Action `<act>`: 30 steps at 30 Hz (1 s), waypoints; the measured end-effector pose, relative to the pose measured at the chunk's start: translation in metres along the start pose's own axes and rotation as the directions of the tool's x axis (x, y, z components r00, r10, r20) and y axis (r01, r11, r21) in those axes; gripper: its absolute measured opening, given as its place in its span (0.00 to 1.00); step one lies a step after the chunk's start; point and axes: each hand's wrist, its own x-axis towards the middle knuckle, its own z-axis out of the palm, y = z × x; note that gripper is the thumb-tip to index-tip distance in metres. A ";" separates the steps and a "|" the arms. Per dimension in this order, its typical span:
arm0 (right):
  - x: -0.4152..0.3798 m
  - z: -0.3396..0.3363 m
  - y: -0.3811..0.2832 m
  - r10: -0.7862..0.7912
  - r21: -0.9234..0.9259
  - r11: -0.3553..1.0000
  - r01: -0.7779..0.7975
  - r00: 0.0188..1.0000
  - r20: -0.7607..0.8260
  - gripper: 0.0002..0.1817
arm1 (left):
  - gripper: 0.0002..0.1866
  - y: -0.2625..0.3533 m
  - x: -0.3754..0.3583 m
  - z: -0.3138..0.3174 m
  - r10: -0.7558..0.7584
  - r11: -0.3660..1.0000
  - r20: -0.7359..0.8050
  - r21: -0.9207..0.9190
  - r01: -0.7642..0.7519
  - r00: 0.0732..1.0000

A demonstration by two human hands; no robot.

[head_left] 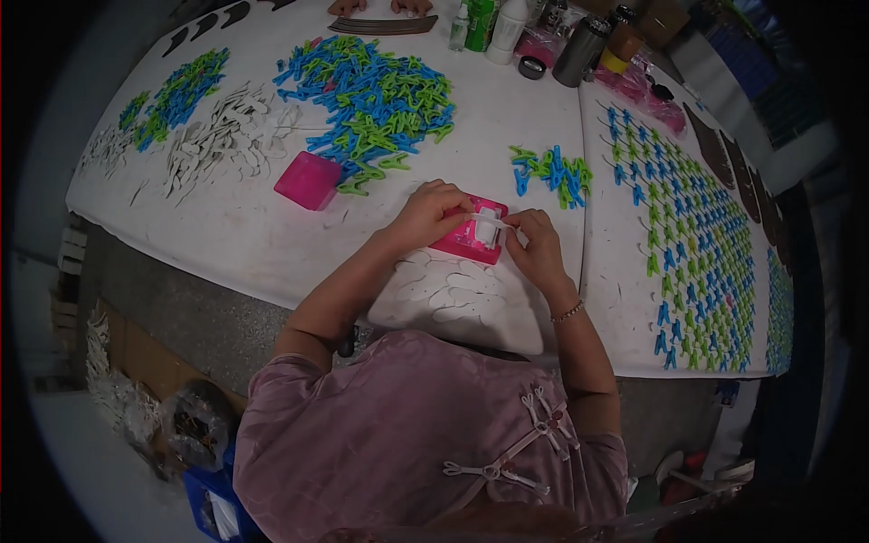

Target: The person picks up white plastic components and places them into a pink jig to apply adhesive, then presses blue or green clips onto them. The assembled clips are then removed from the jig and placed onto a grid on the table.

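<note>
White piece (pixel 487 226) sits on top of a pink block (pixel 466 237), near the front edge of the tabletop (pixel 272 235), centre of view. Both hands on it. Left hand (pixel 425 214) comes in from the left, fingers curled over the block's left end and touching the white piece. Right hand (pixel 536 246) comes in from the right, fingers pinched on the white piece's right edge. A bracelet (pixel 568 313) shows on the right wrist.

Just in front of the block, between the forearms: a white sheet (pixel 457 303) with flat white cut shapes lying on it.

Left of the block, apart from it: a second pink block (pixel 309 180), alone.

Behind that: a big loose heap of blue and green clips (pixel 376 100). A smaller clump of the same clips (pixel 552 172) lies just behind and to the right of the hands.

Far left: a pile of white cut pieces (pixel 222 140), then another blue and green heap (pixel 181 95).

Right side: a white board (pixel 625 271) carrying blue and green clips laid out in rows (pixel 697 226).

Back edge: bottles (pixel 493 25) and a metal flask (pixel 579 50). Another person's hands (pixel 378 7) rest at the far edge, above a dark curved strip (pixel 382 25).
</note>
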 end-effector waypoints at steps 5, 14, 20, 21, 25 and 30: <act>-0.002 -0.001 -0.001 -0.009 -0.024 1.000 0.009 1.000 -0.017 0.09 | 0.05 0.001 0.003 0.001 -0.019 1.000 0.029 -0.012 0.019 0.999; 0.016 -0.024 -0.017 0.019 -0.034 0.999 -0.021 0.997 -0.070 0.13 | 0.03 0.007 0.017 0.012 -0.012 1.000 0.091 -0.018 0.014 0.996; 0.032 -0.021 -0.025 -0.006 0.096 0.995 0.015 0.995 -0.098 0.13 | 0.04 0.006 0.024 0.019 0.033 0.999 0.100 0.002 -0.033 0.994; 0.032 -0.021 -0.025 -0.008 0.096 0.995 0.017 0.995 -0.097 0.13 | 0.04 0.006 0.023 0.019 0.032 0.999 0.098 0.003 -0.033 0.995; 0.031 -0.025 -0.024 0.020 0.117 0.993 -0.008 0.994 -0.103 0.14 | 0.04 0.007 0.024 0.011 -0.006 1.000 0.065 -0.023 0.008 0.998; 0.013 -0.021 -0.011 0.103 0.146 0.985 -0.092 0.992 -0.068 0.15 | 0.04 0.007 0.021 -0.007 -0.069 0.997 0.064 -0.031 0.071 0.996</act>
